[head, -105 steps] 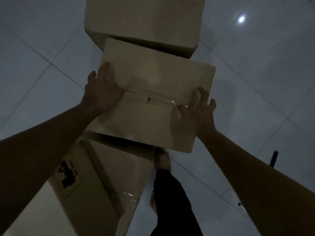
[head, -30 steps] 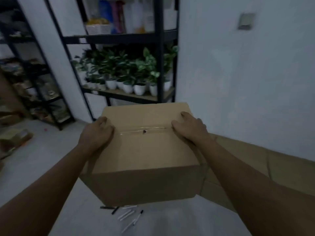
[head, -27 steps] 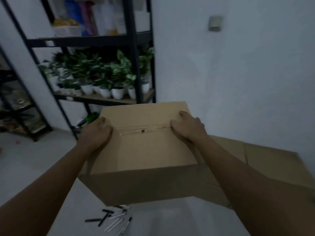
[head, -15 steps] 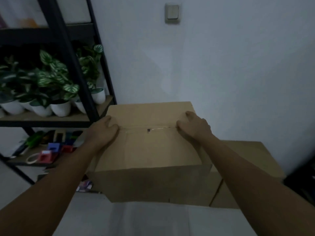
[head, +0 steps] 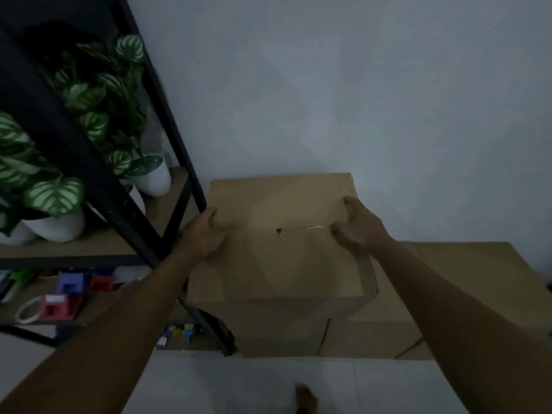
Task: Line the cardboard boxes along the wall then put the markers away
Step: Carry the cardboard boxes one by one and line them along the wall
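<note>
No brand, label or legible writing can be made out on the cardboard box (head: 277,258); only a taped seam with a small dark mark is seen across its top face. The box is held at its two upper side edges. Its left edge is gripped by the left hand (head: 203,237), fingers curled over onto the top face beside the seam. Its right edge is gripped by the right hand (head: 357,230), thumb and fingers bent round the upper edge at the end of the seam. The box is seen against the pale wall (head: 358,85), just right of the black shelf rack (head: 167,162), and whether it is already resting on the floor cannot be told. To the right of the box and touching or nearly touching it, a lower cardboard box (head: 466,273) is set along the same wall. On the rack, left of the box, potted plants (head: 53,192) in white pots are stood, and small red and blue items (head: 71,291) are kept on the shelf below. A bare foot (head: 304,398) is seen on the tiled floor (head: 239,383) in front of the box.
</note>
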